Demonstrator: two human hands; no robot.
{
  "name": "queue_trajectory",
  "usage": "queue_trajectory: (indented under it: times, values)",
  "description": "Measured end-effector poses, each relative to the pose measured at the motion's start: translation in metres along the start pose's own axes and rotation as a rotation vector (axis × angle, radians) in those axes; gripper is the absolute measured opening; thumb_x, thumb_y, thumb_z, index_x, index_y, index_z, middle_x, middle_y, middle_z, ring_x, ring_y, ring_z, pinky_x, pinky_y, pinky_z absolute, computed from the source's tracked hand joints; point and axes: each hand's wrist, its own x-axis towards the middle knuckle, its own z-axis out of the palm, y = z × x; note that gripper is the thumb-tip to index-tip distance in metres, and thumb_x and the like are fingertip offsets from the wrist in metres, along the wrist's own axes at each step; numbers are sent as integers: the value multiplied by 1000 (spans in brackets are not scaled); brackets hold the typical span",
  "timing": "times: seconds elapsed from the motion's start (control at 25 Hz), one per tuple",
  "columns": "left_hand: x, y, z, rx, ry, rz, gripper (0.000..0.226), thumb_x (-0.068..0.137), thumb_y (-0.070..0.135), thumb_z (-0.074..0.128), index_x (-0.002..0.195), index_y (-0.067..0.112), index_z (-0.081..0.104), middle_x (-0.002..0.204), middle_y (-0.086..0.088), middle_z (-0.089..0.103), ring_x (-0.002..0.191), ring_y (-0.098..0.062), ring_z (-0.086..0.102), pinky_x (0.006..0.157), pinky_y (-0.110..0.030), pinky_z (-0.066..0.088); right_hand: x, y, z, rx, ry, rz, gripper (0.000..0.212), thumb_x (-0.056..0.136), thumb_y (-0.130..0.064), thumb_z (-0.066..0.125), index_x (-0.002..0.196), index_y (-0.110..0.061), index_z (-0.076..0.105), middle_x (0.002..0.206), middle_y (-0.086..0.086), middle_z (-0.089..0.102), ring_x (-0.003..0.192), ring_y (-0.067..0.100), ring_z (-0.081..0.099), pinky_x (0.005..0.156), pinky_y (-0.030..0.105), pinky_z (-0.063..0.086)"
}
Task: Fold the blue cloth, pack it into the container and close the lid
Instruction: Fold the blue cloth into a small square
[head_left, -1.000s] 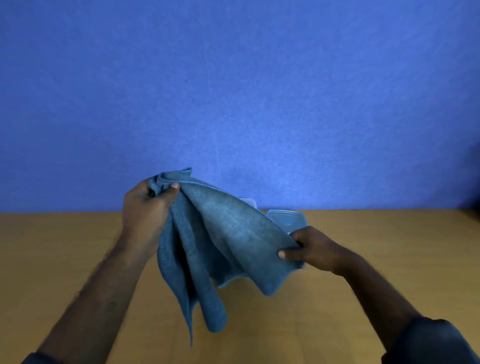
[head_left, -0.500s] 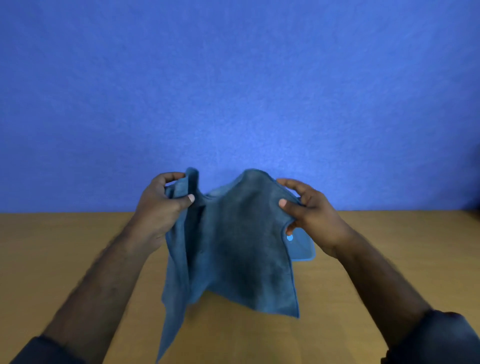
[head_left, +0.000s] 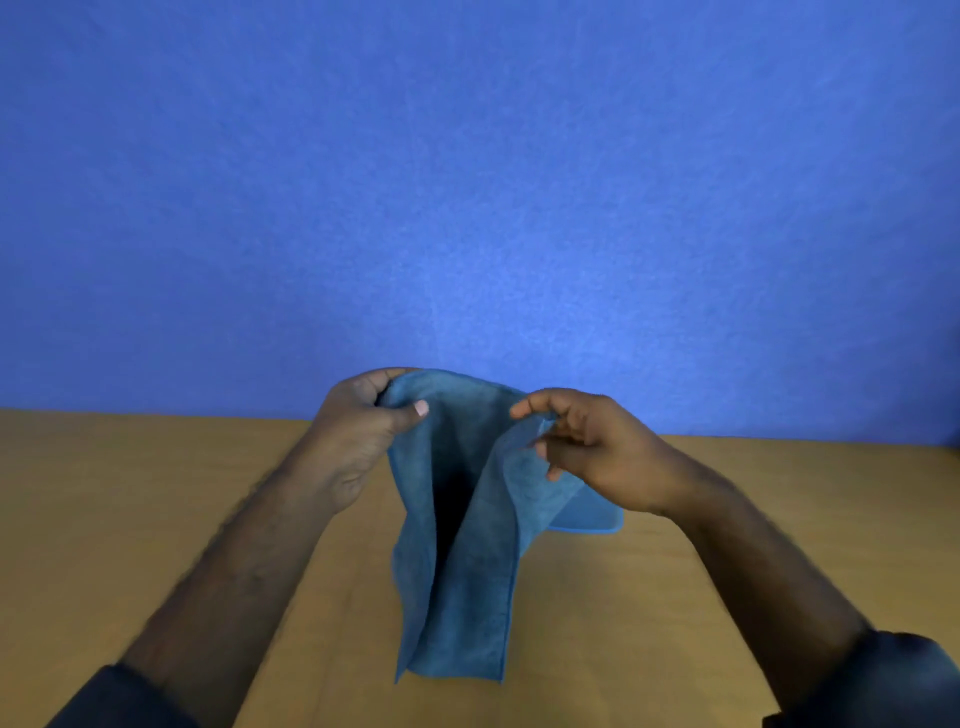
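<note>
Left hand (head_left: 358, 441) pinching blue cloth (head_left: 457, 561) corner, right hand (head_left: 587, 447) fingers loosely curled on opposite edge

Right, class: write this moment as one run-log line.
stage: folding | left hand: pinching cloth top | right hand: pinching cloth top | cloth: hanging above table | lid: behind cloth
</note>
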Motion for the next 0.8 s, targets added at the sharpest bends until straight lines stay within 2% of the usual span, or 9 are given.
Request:
queue_trajectory:
  times: [0.08,0.12,0.2,0.28,0.36,0.44,0.48,0.64,0.8]
  values:
    - [-4,0,10,-35,67,7,29,82,-9,71,108,3,72,98,-11,77,90,-22,72,80,-30,57,0,1,-2,-134,76,-21,32,92,-1,55,103,-26,70,75,-11,67,63,-1,56,64,22,49]
    - [-6,0,13,-65,103,0,31,80,-8,73,109,2,72,98,-12,76,89,-23,72,78,-30,57,0,2,-1,-171,127,-60,28,91,-4,58,98,-26,73,74,-10,65,64,1,53,65,18,45]
    - [-10,-1,19,-136,174,-13,30,77,-5,78,107,-1,72,99,-15,77,88,-25,73,74,-31,61,0,4,-2,-255,274,-156,15,85,-10,71,90,-22,77,86,-5,59,85,10,51,80,18,41]
    - [-13,-2,25,-195,208,-18,24,77,-2,79,101,-2,74,99,-17,79,87,-27,74,75,-32,64,2,5,-3,-166,362,-169,3,79,-9,77,80,-11,75,93,0,60,97,17,52,89,26,40]
    - [-16,-3,31,-235,186,-28,19,83,1,75,101,-3,74,102,-20,78,90,-29,74,83,-36,63,5,1,3,107,289,-132,6,83,-3,73,79,-1,69,87,13,67,84,21,58,79,37,45]
    - [-18,-4,35,-250,142,-38,21,88,4,70,106,-5,73,107,-24,76,93,-30,73,87,-40,61,9,-4,13,278,263,-96,11,88,-2,67,82,7,66,77,20,63,72,23,51,66,40,41]
    - [-19,-4,35,-259,111,-45,20,90,6,68,106,-5,74,107,-24,76,92,-30,73,85,-39,62,13,-7,20,311,295,-84,13,89,-3,67,81,7,66,74,19,61,69,24,49,64,40,39]
    - [-24,-4,33,-302,25,-45,20,95,11,64,104,-2,76,102,-23,77,84,-27,74,70,-32,62,29,-19,46,273,402,-81,19,86,-15,74,74,-1,68,67,26,62,61,20,51,58,37,43]
    - [-26,-5,24,-302,-33,-30,19,97,9,60,102,-1,76,96,-21,76,81,-26,72,70,-32,61,39,-26,63,161,470,-85,26,80,-28,79,68,-8,67,66,22,63,55,14,50,52,33,43]
